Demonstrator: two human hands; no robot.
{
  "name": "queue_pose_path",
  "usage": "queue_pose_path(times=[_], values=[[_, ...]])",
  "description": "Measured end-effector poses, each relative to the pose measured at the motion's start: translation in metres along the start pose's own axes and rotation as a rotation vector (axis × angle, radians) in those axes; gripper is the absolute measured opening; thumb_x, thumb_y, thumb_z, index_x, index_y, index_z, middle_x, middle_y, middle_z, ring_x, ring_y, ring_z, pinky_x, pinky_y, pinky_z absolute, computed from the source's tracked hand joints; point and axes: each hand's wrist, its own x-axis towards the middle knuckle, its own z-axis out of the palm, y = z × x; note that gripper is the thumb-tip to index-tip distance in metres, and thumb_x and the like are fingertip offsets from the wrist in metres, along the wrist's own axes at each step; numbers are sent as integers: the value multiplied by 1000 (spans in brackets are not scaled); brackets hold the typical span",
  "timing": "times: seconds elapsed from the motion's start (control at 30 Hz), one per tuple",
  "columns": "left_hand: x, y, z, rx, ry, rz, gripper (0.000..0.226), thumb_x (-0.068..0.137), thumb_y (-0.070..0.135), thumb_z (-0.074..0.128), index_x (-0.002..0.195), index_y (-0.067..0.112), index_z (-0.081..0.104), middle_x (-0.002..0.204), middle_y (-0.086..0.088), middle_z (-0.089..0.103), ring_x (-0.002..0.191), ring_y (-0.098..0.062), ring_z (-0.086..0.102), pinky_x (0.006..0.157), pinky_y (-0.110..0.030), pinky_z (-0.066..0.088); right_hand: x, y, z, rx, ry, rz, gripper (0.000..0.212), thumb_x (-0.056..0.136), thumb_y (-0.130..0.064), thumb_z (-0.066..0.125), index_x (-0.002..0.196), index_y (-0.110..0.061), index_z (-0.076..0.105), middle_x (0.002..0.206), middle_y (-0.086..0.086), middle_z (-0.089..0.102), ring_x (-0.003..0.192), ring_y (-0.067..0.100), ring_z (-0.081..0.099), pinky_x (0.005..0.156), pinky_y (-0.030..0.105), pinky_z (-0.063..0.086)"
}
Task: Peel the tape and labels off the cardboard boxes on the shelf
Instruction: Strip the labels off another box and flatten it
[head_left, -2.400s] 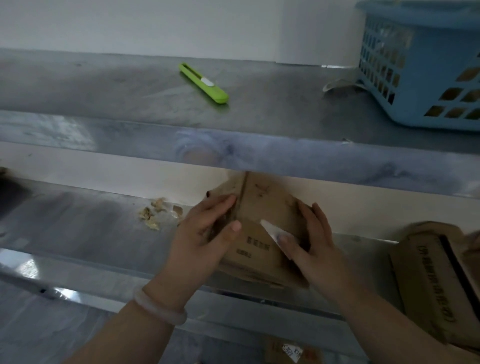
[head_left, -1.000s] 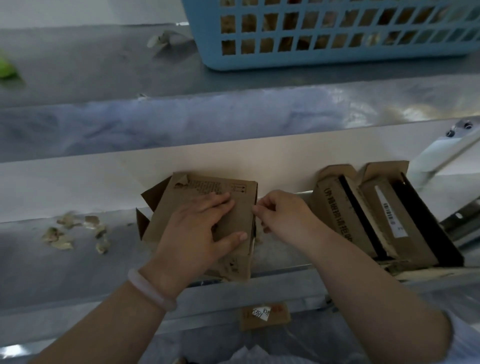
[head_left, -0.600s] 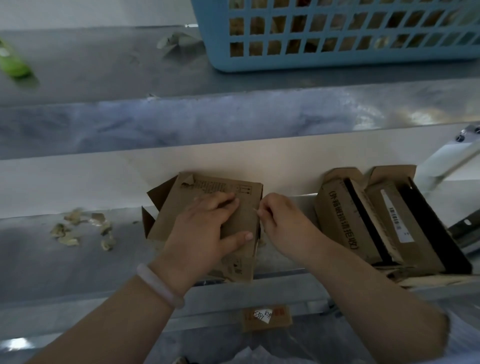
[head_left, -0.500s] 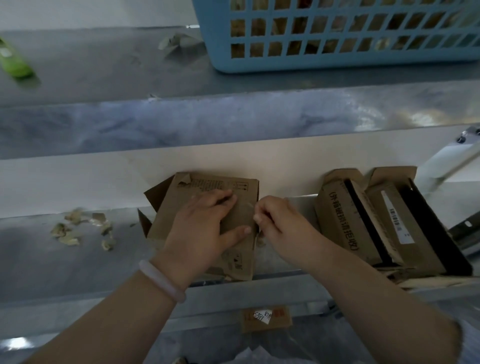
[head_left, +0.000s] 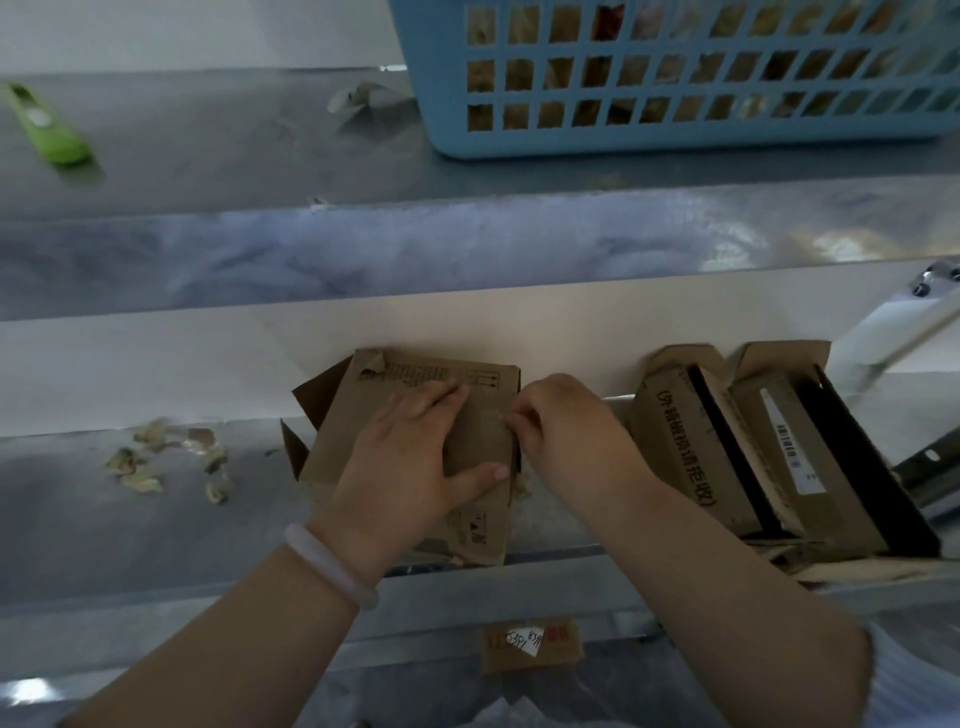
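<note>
Hardly anything had shifted in the last half second: the left hand, a pale bangle on its wrist, still pressed flat-fingered on the flattened brown cardboard box, holding it down without gripping. The right hand had its fingertips curled, pinching what looked like a strip of clear tape at the box's right edge. That box lay at the frame's centre on the lower steel shelf, with torn paper scraps to its left and more open brown cardboard boxes to its right. On the shelf above sat a blue plastic lattice basket and, at upper left, a green utility knife.
</note>
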Motion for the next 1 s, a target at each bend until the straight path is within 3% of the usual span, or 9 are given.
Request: queue_pose_path(times=[0.1, 0.2, 0.43, 0.57, 0.67, 0.73, 0.83, 0.9, 1.0], values=[[1, 0, 1, 104, -12, -33, 107, 63, 87, 23, 147, 22, 35, 154, 3, 31, 140, -16, 29, 118, -40, 19, 4, -4, -3, -133, -102, -2, 22, 100, -28, 45, 106, -9, 56, 108, 9, 54, 100, 25, 54, 86, 39, 45], [-1, -1, 0, 163, -27, -44, 107, 63, 89, 16, 148, 26, 31, 156, 6, 27, 142, -14, 25, 117, -43, 20, 4, -3, -4, -227, -156, -82, 23, 103, -23, 36, 110, -5, 50, 110, 13, 51, 99, 28, 51, 82, 37, 41], [1, -2, -1, 158, -76, -69, 107, 61, 90, 12, 151, 31, 20, 158, 12, 17, 143, -11, 16, 118, -41, 16, 1, 10, 4, 49, -148, -81, 11, 100, -17, 42, 89, -18, 41, 94, 0, 43, 83, 18, 46, 72, 30, 38], [1, -3, 0, 152, -79, -68, 106, 62, 91, 12, 151, 33, 19, 158, 14, 15, 144, -10, 14, 119, -41, 14, -1, 20, 10, 185, -118, -32, 10, 98, -18, 50, 88, -21, 48, 91, -3, 49, 82, 11, 48, 70, 19, 35], [2, -5, 0, 135, -83, -75, 106, 61, 92, 13, 151, 35, 18, 158, 15, 13, 144, -9, 12, 119, -40, 12, -5, 20, 16, 424, 41, 116, 12, 93, -21, 60, 83, -27, 60, 82, -7, 61, 79, 12, 60, 72, 28, 50], [2, -6, 0, 128, -83, -76, 107, 60, 91, 13, 151, 35, 17, 158, 16, 13, 144, -8, 11, 119, -40, 11, -8, 15, 16, 418, 138, 126, 4, 90, -24, 65, 90, -24, 69, 84, -9, 63, 80, 6, 60, 74, 19, 47], [2, -5, 0, 123, -87, -72, 106, 61, 91, 13, 151, 35, 17, 158, 16, 13, 144, -8, 12, 120, -40, 11, -6, 12, 14, 336, 157, 65, 25, 84, -31, 72, 109, -27, 71, 88, -14, 59, 78, -1, 56, 74, 3, 39], [2, -6, 1, 126, -76, -68, 106, 61, 91, 13, 150, 34, 19, 158, 14, 15, 144, -9, 14, 119, -40, 13, 0, 13, 13, 218, 102, 0, 22, 84, -31, 72, 106, -27, 73, 90, -8, 59, 77, 2, 54, 76, 13, 44], [2, -6, 1, 132, -71, -61, 107, 61, 92, 13, 150, 33, 21, 158, 13, 17, 143, -10, 16, 119, -40, 14, 6, 11, 13, 129, 91, -106, 5, 85, -21, 71, 86, -16, 70, 90, -2, 55, 82, 9, 49, 76, 26, 44]])
